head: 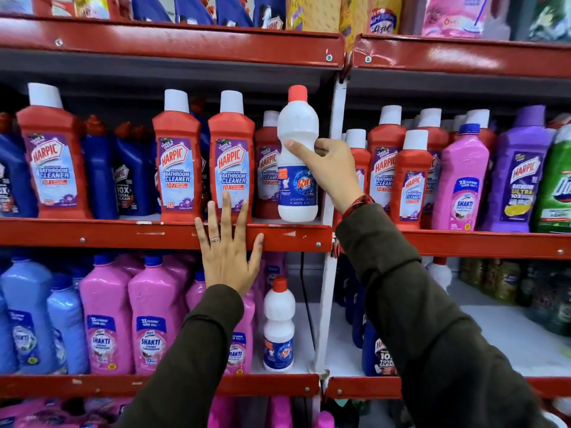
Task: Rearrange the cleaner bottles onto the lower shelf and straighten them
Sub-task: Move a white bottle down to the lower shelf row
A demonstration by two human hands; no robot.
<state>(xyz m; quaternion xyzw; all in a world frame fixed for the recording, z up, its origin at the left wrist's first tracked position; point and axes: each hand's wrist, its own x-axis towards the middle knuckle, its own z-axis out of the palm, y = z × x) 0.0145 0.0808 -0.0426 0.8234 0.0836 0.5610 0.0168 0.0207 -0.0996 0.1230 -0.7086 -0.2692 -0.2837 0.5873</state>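
Observation:
A white Rin bottle with a red cap stands upright at the right end of the middle shelf. My right hand is wrapped around its waist. My left hand is spread flat, fingers apart, against the middle shelf's red front edge, holding nothing. A second white Rin bottle stands upright on the lower shelf, right of several pink Shakti bottles. Red Harpic bathroom cleaner bottles fill the middle shelf left of the held bottle.
A white upright post divides the left and right bays. Red, pink, purple and green bottles crowd the right bay's middle shelf. Its lower shelf shows white surface, with dark bottles at the back. Blue bottles stand at lower left.

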